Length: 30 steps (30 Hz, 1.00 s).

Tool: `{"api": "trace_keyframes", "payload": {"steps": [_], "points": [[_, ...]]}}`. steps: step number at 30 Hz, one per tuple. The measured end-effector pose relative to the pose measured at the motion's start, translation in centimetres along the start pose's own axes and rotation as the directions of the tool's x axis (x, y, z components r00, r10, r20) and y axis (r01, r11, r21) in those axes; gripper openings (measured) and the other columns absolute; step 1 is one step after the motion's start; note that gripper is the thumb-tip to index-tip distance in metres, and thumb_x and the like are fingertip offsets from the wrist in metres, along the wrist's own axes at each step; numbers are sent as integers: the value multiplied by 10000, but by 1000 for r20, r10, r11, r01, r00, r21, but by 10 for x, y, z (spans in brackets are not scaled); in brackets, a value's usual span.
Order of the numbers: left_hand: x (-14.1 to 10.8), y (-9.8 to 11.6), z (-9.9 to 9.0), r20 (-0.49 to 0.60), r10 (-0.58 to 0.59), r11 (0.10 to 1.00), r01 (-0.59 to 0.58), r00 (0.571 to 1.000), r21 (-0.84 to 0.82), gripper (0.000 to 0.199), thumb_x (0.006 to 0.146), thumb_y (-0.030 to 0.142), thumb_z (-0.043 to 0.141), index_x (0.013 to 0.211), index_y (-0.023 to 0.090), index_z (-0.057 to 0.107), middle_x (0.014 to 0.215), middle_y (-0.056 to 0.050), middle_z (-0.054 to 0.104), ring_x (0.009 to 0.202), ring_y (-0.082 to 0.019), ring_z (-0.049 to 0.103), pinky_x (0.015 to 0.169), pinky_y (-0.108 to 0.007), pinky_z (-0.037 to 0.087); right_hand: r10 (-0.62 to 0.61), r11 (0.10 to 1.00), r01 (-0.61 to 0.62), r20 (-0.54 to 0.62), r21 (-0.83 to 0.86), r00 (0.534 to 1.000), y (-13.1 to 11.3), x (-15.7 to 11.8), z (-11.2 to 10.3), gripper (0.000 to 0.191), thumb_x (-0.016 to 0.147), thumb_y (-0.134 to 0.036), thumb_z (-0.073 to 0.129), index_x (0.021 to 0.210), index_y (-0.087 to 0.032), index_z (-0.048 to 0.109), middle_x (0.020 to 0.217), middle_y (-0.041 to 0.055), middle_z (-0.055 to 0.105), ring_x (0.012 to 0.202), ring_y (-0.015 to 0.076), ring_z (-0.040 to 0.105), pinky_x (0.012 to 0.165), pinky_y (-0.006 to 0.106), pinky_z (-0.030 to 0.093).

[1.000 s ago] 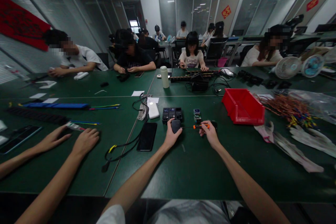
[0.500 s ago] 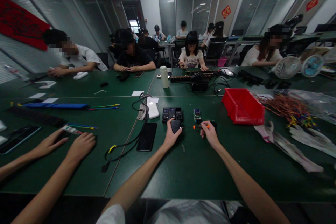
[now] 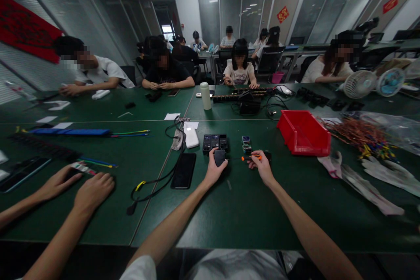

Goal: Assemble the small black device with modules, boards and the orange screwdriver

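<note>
Between the fingers and thumb of my left hand (image 3: 215, 170) is a small dark box-shaped part (image 3: 220, 158). My right hand (image 3: 262, 168) grips a screwdriver (image 3: 246, 158) with an orange and black handle. Its thin shaft points left, level, with the tip at the right side of the dark part. Just beyond my left hand lies a black tray-like case (image 3: 215, 142) with several compartments. Small circuit-board modules (image 3: 246, 141) lie beyond the screwdriver. A dark object (image 3: 268, 155) is partly hidden behind my right hand.
A red bin (image 3: 303, 135) stands to the right, with gloves (image 3: 357, 183) and copper wires (image 3: 357, 133) past it. A black phone (image 3: 183, 171), cables (image 3: 157, 182) and a white device (image 3: 191, 136) lie left. A co-worker's hands (image 3: 93, 190) work at far left. A bottle (image 3: 205, 96) stands ahead.
My left hand and the dark part stay in place. My right hand's fingers have shifted slightly on the screwdriver handle. The co-worker's hands at left have moved a little left and nearer.
</note>
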<state>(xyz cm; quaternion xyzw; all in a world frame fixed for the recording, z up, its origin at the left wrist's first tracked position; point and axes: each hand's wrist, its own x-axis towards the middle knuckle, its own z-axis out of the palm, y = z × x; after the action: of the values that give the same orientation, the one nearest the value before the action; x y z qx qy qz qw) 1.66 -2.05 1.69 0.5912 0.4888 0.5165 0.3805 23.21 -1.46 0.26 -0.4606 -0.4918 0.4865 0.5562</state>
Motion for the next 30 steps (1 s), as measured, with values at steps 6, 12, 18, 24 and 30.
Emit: {"api": "trace_keyframes", "payload": {"steps": [6, 12, 18, 24, 30], "points": [[1, -2, 0, -10, 18, 1000, -18, 1000, -7, 582, 742, 314, 595, 1248, 227, 321, 1110, -61, 463, 953, -159, 492, 893, -314, 383, -9, 1000, 9, 24, -9, 1000, -2, -1, -1, 261, 805, -414, 533, 950, -202, 488, 631, -18, 587, 527, 124, 573, 514, 241, 449], [1, -5, -1, 4, 12, 1000, -12, 1000, 0, 588, 751, 314, 588, 1259, 234, 304, 1099, -53, 464, 943, -149, 487, 890, -304, 380, -29, 999, 30, 24, -25, 999, -2, -1, 0, 241, 817, -410, 527, 927, -199, 489, 608, -27, 577, 505, 111, 558, 496, 224, 442], [1, -5, -1, -3, 13, 1000, -13, 1000, 11, 579, 749, 311, 586, 1253, 234, 311, 1118, -55, 458, 940, -147, 491, 888, -302, 382, -33, 999, 34, 30, -39, 999, -2, -1, 0, 232, 825, -423, 518, 886, -201, 489, 578, -34, 565, 468, 108, 536, 453, 213, 430], [1, -6, 0, -9, 14, 1000, -14, 1000, 8, 573, 751, 305, 583, 1251, 232, 313, 1094, -54, 464, 928, -147, 495, 878, -301, 391, -23, 998, 24, 15, -57, 1000, 1, 0, 0, 247, 822, -445, 515, 854, -201, 488, 526, -45, 541, 411, 99, 491, 386, 195, 399], [1, -5, 0, 0, 12, 1000, -12, 1000, 1, 580, 753, 308, 584, 1257, 234, 306, 1082, -54, 471, 920, -148, 498, 870, -304, 395, -10, 995, 10, -7, -94, 1000, 4, 0, -2, 265, 816, -458, 516, 818, -194, 489, 478, -55, 512, 358, 87, 440, 335, 179, 346]]}}
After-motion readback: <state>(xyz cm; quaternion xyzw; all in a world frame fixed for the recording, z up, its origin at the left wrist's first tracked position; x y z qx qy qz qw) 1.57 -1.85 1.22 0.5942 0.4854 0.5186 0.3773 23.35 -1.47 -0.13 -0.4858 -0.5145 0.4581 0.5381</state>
